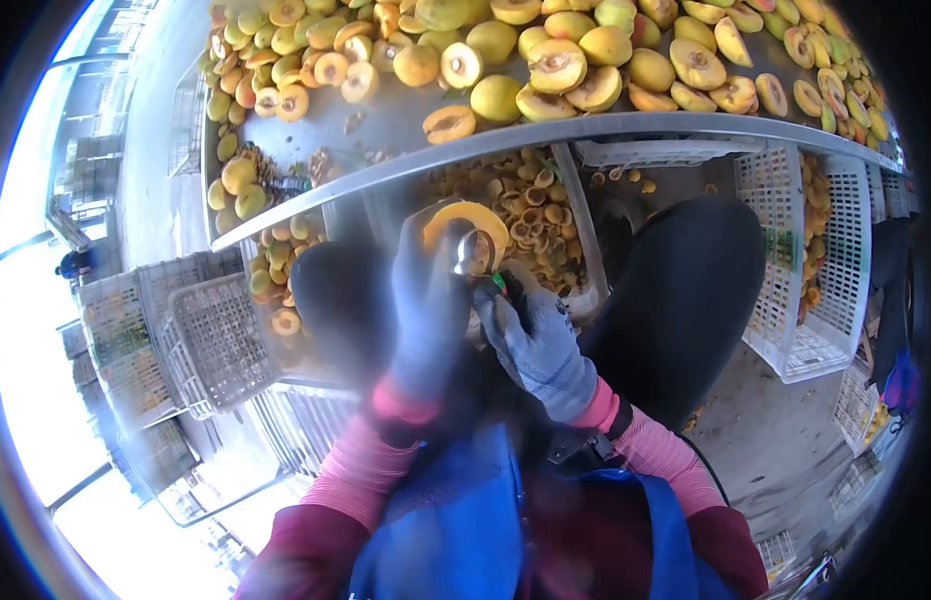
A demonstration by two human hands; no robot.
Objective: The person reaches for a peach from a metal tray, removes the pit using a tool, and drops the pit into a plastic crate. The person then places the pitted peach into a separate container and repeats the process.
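Observation:
My left hand, gloved and blurred, grips a yellow peach half with its cut face towards me. In my right hand, also gloved, is a pitting spoon with a shiny curved metal end and a dark and green handle. That metal end lies against the middle of the cut face, at the stone. Both hands are close together above my lap. Just beyond them, below the table edge, a container holds many scooped-out peach pieces.
A metal table with a raised rim carries many whole and halved peaches. White plastic crates stand at the right, some with peaches inside. Grey crates are stacked at the left. My knees flank the container.

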